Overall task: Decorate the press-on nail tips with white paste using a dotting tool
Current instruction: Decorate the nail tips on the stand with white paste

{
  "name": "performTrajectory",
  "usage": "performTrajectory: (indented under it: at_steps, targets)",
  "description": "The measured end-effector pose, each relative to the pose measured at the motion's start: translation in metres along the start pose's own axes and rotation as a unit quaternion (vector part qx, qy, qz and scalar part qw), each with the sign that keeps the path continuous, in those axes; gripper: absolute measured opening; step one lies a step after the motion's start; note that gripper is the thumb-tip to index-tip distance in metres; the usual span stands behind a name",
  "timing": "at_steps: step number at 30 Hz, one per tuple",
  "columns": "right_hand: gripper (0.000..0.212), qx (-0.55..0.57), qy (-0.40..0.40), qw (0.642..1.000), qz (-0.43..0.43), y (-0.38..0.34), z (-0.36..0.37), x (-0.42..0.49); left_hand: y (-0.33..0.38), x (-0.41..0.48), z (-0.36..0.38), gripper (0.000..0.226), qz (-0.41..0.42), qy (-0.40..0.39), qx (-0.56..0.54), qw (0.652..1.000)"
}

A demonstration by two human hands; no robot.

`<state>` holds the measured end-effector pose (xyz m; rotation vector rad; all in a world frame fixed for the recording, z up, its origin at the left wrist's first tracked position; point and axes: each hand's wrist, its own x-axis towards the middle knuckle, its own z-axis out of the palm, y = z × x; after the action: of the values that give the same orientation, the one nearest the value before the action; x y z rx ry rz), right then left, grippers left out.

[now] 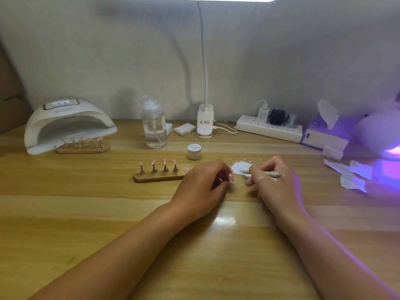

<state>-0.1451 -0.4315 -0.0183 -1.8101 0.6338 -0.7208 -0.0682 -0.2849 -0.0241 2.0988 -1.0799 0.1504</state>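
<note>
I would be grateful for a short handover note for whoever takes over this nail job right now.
Left hand pinches one pink nail tip, just right of the near holder strip.
Right hand grips the dotting tool, its end at the white paste smeared on the table.
Four tips stand on that strip, one socket empty; five more stand at the nail lamp.
Done: paste laid out. Decoration on tips: too small to tell. Left: dot the held tip, then the others.
</note>
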Motion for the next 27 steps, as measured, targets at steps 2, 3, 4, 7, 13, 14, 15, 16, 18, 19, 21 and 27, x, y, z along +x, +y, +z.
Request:
performTrajectory:
  at_steps: [2,3,4,7,13,14,15,16,18,19,21,27]
  targets:
    - [0.015,0.043,0.025,0.999,-0.008,-0.001,0.001,-0.002,-0.001,0.000,0.001,0.012,-0.008,0.001,-0.012,1.000]
    - [0.014,0.081,0.035,0.996,-0.012,-0.002,0.001,-0.003,-0.002,0.000,0.001,0.012,-0.011,0.002,-0.016,1.000]
    - [0.012,0.116,0.035,0.993,-0.016,-0.004,0.000,-0.005,-0.002,0.000,0.001,0.012,-0.010,0.002,-0.015,1.000]
    - [0.008,0.163,0.001,0.986,-0.027,-0.010,0.000,-0.008,-0.002,0.000,0.000,0.007,-0.001,0.003,-0.006,1.000]
    - [0.020,0.201,-0.055,0.978,0.009,-0.012,0.007,-0.017,-0.001,0.001,-0.002,0.010,-0.012,0.004,-0.030,0.999]
    - [0.019,0.201,-0.060,0.978,0.010,-0.013,0.006,-0.017,-0.001,0.001,-0.002,0.011,-0.015,0.002,-0.035,0.999]
    - [0.017,0.199,-0.061,0.978,0.014,-0.014,0.006,-0.017,-0.001,0.001,-0.003,0.012,-0.018,0.000,-0.038,0.999]
    - [0.017,0.197,-0.060,0.978,0.019,-0.015,0.006,-0.017,-0.001,0.001,-0.003,0.012,-0.019,-0.002,-0.039,0.999]
    - [0.019,0.190,-0.049,0.980,0.025,-0.017,0.006,-0.016,0.000,0.001,-0.003,0.012,-0.021,-0.005,-0.038,0.999]
    - [0.022,0.186,-0.043,0.981,0.026,-0.017,0.006,-0.017,0.000,0.001,-0.003,0.012,-0.022,-0.006,-0.037,0.999]
    - [0.026,0.181,-0.038,0.982,0.027,-0.017,0.007,-0.017,-0.001,0.001,-0.003,0.011,-0.023,-0.006,-0.034,0.999]
    - [0.025,0.152,-0.045,0.987,0.022,-0.014,0.008,-0.016,-0.001,0.000,-0.004,0.012,-0.027,-0.006,-0.028,0.999]
